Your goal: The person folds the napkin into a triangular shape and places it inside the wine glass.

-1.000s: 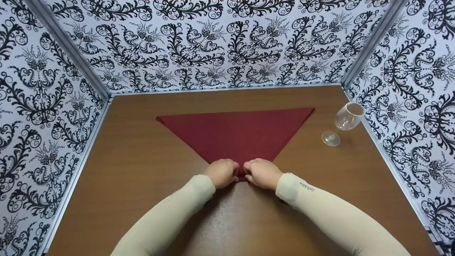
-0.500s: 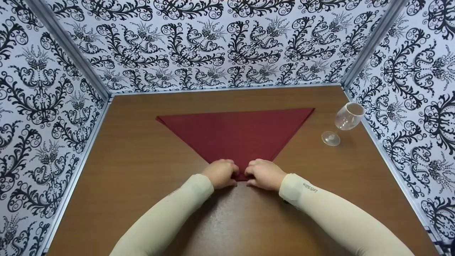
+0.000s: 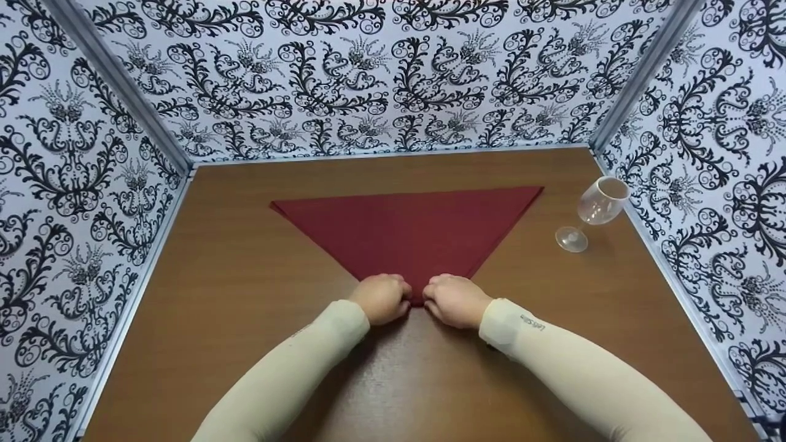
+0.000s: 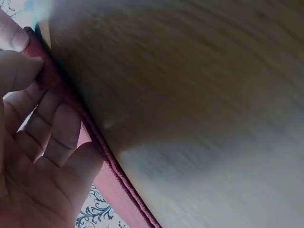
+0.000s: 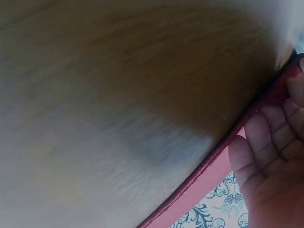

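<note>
A dark red cloth napkin (image 3: 405, 230) lies flat on the table, its long edge away from me and its sides narrowing toward me. The near end is turned over into a short, straight edge. My left hand (image 3: 384, 299) pinches the left part of that end, and my right hand (image 3: 455, 301) grips the right part, with a small gap between them. In the left wrist view, thumb and fingers hold a thick folded strip of the napkin (image 4: 111, 166). The right wrist view has the thumb pressing on the napkin's rolled edge (image 5: 204, 164), fingers against its side.
A clear stemmed wine glass (image 3: 600, 202) stands upright to the right of the napkin, near the right wall. The brown wooden table (image 3: 233, 276) is enclosed at the back and both sides by patterned black-and-white walls (image 3: 368, 73).
Half a second ago both thumbs were spread lower on the near edge; now they are drawn in against the fingers. The napkin's near edge has shifted slightly away from me. The glass has stayed put.
</note>
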`<state>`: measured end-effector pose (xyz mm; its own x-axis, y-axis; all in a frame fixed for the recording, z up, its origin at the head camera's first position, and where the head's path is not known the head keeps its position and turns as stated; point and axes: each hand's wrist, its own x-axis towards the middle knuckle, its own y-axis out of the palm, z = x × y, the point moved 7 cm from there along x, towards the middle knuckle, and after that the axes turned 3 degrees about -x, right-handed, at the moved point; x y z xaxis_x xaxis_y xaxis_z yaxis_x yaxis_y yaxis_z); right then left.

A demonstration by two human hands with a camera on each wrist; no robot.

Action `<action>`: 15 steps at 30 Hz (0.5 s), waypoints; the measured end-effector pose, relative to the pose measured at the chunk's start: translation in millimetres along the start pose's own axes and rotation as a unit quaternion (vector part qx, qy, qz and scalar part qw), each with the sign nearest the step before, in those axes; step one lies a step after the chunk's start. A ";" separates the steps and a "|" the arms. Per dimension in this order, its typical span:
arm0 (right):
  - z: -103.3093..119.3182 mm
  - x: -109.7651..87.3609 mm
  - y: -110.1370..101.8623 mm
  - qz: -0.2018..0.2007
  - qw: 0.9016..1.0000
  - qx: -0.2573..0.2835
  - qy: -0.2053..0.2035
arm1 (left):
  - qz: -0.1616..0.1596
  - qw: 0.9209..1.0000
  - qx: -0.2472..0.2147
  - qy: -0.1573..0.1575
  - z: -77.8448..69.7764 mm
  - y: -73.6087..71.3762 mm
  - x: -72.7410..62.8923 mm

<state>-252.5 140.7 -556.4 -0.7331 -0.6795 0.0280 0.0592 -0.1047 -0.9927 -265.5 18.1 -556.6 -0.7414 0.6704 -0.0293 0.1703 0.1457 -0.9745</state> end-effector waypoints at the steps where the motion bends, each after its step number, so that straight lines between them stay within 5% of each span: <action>1: -0.4 0.0 -0.2 0.003 1.000 0.002 0.005 | -0.002 1.000 0.005 -0.003 0.0 -0.3 0.0; 6: -3.5 1.4 -0.7 0.008 0.999 0.020 0.034 | 0.000 1.000 0.012 -0.026 0.0 -3.5 1.1; 15: -11.0 8.7 6.3 0.013 0.996 0.018 0.085 | 0.018 0.993 -0.046 -0.108 12.4 -2.2 2.3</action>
<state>-266.0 142.1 -563.7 -0.8353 -0.5493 -0.0209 0.1010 -0.1160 -0.9881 -275.6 10.3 -557.3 -0.8541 0.5058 -0.1213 0.2514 0.1972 -0.9476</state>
